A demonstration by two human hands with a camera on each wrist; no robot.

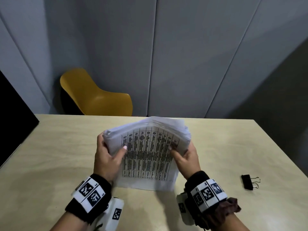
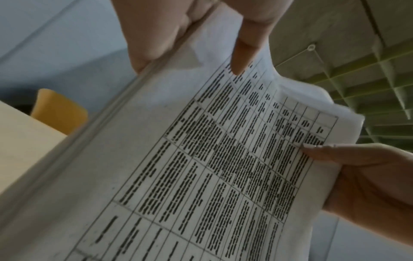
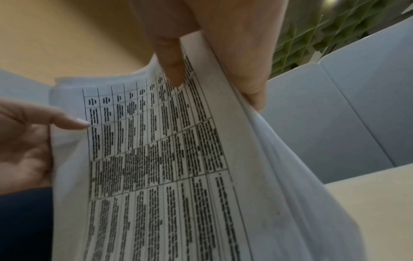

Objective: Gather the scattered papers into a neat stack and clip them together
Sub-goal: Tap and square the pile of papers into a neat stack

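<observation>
A stack of white papers (image 1: 146,154) with a printed table on its top sheet stands tilted on the beige table (image 1: 50,155), lower edge resting near me. My left hand (image 1: 108,155) grips the stack's left edge, thumb on the front sheet. My right hand (image 1: 185,155) grips the right edge the same way. In the left wrist view the stack of papers (image 2: 201,176) fills the frame, with the left hand (image 2: 190,35) at the top. In the right wrist view the right hand (image 3: 212,53) pinches the papers (image 3: 167,167). A black binder clip (image 1: 249,182) lies on the table to the right.
A yellow chair (image 1: 96,95) stands beyond the table's far edge, in front of grey wall panels (image 1: 183,55). A dark panel (image 1: 13,114) borders the table on the left.
</observation>
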